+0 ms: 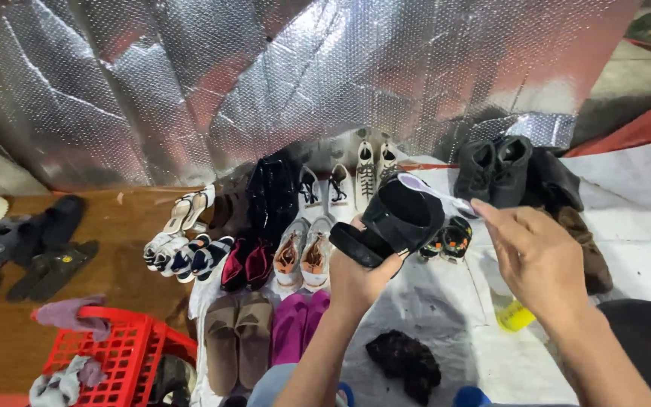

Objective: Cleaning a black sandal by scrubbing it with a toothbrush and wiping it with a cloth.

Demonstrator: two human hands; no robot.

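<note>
Black shoe: a black slip-on shoe [399,218] held up at centre frame, opening turned toward the camera, toe end hidden.
Left hand: left hand [359,280] clamps the shoe from below, thumb on its rim; the other fingers are hidden behind it.
Right hand: right hand [534,256] at right of centre, fingertips pinching a pale cloth [446,197] against the shoe's upper edge; the cloth is mostly hidden.
Rows behind: paired shoes on a white sheet [446,316], among them orange-grey sneakers [303,252] and magenta slippers [299,324].
Lower left: red basket [126,350], cut off by the frame.
Bottom centre: dark fuzzy lump [404,362], hard to identify.
Backdrop: crinkled silver foil [265,75].
</note>
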